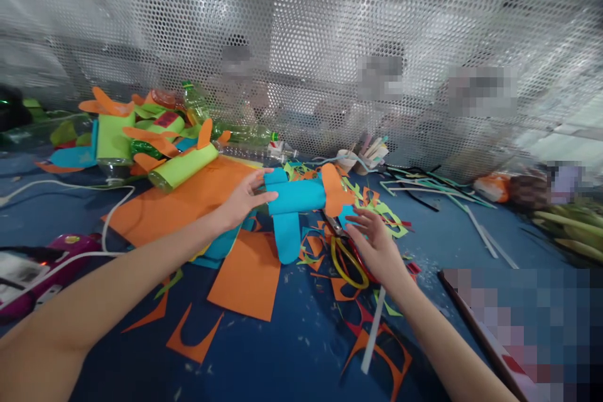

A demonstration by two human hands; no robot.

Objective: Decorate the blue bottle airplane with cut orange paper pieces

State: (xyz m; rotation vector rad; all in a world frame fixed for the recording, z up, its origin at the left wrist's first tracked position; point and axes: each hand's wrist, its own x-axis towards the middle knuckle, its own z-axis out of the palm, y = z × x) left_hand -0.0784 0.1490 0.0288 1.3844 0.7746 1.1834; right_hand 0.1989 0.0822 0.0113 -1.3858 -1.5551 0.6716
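Observation:
Between my two hands is a toy plane [299,196], its body wrapped in blue foam sheet with blue rounded wings and an orange tail piece [334,191]. My left hand [247,198] grips the plane's left end, thumb in front and fingers behind. At the other end, the fingertips of my right hand [374,242] are closed around a small blue foam piece [347,217] beside the orange tail. Under the plane and my right hand lie scissors [362,279] with yellow and red handles, partly hidden. Orange foam sheets [247,276] lie below and left of the plane.
Foam-covered bottle planes [186,166] pile up at the back left, with plastic bottles [247,134] behind. Foam scraps [195,339] litter the blue table. Glue sticks [374,154] stand in cups. A purple device [70,257] with white cables sits left. Perforated metal [301,44] rises behind.

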